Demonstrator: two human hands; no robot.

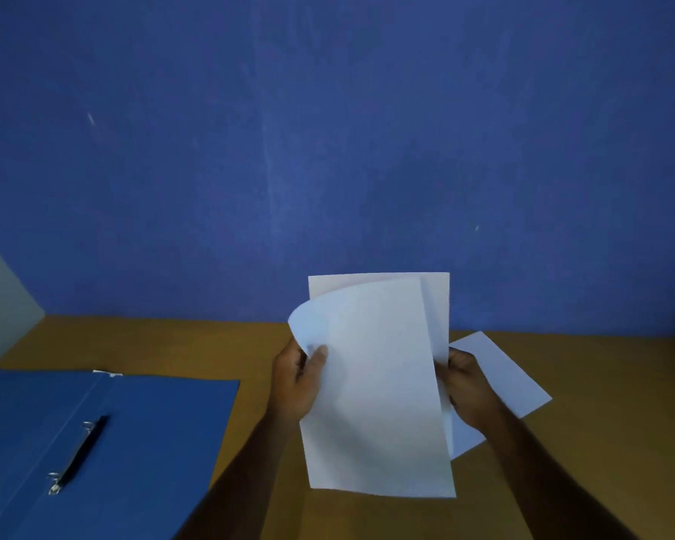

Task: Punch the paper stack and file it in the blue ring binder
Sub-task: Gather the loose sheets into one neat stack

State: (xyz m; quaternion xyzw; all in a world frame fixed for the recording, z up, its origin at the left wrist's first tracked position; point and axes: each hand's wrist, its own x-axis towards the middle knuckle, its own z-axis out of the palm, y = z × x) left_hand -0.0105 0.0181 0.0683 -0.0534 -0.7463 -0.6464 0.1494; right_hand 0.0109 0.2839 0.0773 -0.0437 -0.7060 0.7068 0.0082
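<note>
I hold a few white paper sheets (pixel 375 383) upright above the wooden table (pixel 250 344). My left hand (pixel 297 383) pinches the left edge, thumb on the front sheet, whose top corner curls forward. My right hand (pixel 466 391) grips the right edge of the sheets. More white paper (pixel 499 376) lies flat on the table behind my right hand. The blue ring binder (pixel 141 442) lies open at the lower left, its black ring mechanism (pixel 80 450) with two metal rings facing up. No hole punch is in view.
A blue wall (pixel 328 150) rises directly behind the table. A pale wall (pixel 1 298) closes the left side. Bare wood shows between the binder and my arms and at the right of the table.
</note>
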